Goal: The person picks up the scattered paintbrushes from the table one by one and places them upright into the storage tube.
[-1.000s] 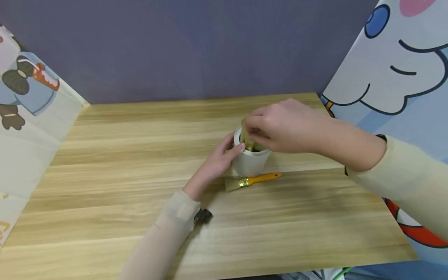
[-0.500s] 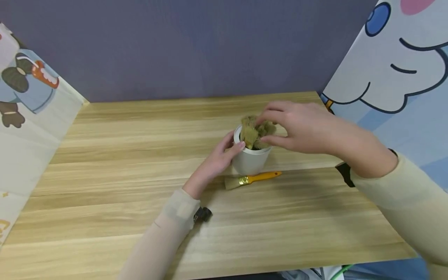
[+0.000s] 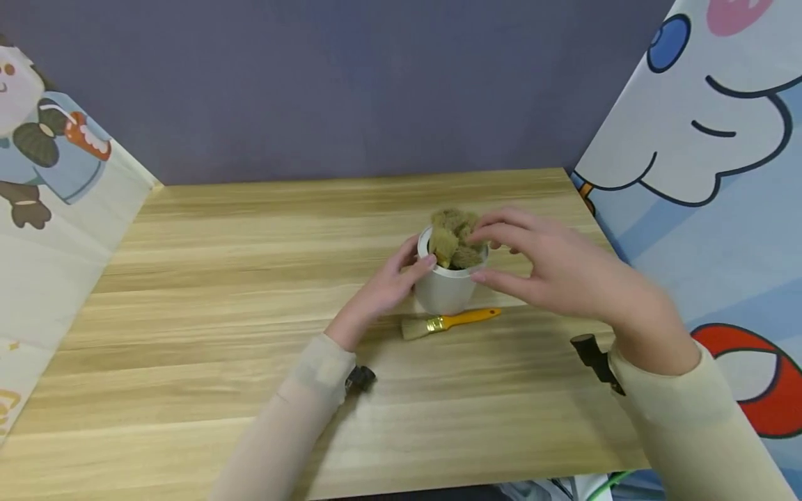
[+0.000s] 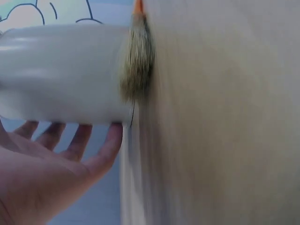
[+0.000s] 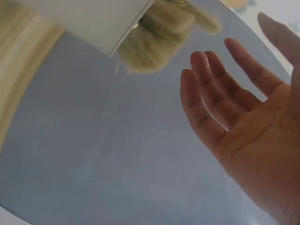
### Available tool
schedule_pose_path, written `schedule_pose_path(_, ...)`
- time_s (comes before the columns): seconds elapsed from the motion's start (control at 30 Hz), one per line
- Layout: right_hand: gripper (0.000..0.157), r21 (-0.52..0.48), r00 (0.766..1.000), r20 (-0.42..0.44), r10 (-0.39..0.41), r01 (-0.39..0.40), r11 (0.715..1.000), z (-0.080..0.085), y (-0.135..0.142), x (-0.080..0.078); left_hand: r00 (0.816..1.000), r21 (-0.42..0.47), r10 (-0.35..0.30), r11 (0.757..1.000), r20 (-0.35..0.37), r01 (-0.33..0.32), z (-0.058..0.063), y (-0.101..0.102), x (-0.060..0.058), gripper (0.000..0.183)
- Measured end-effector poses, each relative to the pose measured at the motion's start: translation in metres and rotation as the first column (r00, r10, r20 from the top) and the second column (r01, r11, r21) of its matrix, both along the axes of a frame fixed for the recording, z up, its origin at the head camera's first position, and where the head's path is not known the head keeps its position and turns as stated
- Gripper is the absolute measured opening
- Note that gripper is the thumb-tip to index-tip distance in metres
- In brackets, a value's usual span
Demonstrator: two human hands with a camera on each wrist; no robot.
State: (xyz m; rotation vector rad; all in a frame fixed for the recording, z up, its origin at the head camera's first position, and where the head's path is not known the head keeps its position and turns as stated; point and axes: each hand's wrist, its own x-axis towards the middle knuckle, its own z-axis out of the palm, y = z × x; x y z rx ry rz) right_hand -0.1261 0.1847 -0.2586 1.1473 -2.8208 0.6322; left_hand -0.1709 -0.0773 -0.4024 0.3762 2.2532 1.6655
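Observation:
A white pot [image 3: 445,293] stands on the table, filled with fuzzy olive-brown tufts [image 3: 464,255] of what looks like a plant. My left hand [image 3: 390,284] holds the pot from the left, thumb at the rim; in the left wrist view its fingers [image 4: 78,143] reach the pot's side. Right of the pot, my right hand [image 3: 555,268] has its fingers loosely bent and apart, fingertips beside the tufts and the rim. The right wrist view shows this hand [image 5: 251,126] holding nothing, with a gap between it and the tufts [image 5: 150,44].
A flat paintbrush [image 3: 464,318] with an orange handle lies just in front of the pot. The wooden table [image 3: 250,313] meets a grey-blue panel [image 3: 363,90] at the back. Cartoon-printed sheets stand at the left and right.
My right hand has let go of the tufts and drawn back to the right and toward me, uncovering them. The left hand stays at the pot.

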Motion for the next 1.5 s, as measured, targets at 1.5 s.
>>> schedule_pose_path(1.5, 0.031, 0.19, 0.798, 0.573, -0.187, 0.092, 0.977, -0.128, 0.001, -0.027, 0.997, -0.045, -0.023, 0.999, 0.072, 0.026, 0.018, -0.001, 0.007, 0.076)
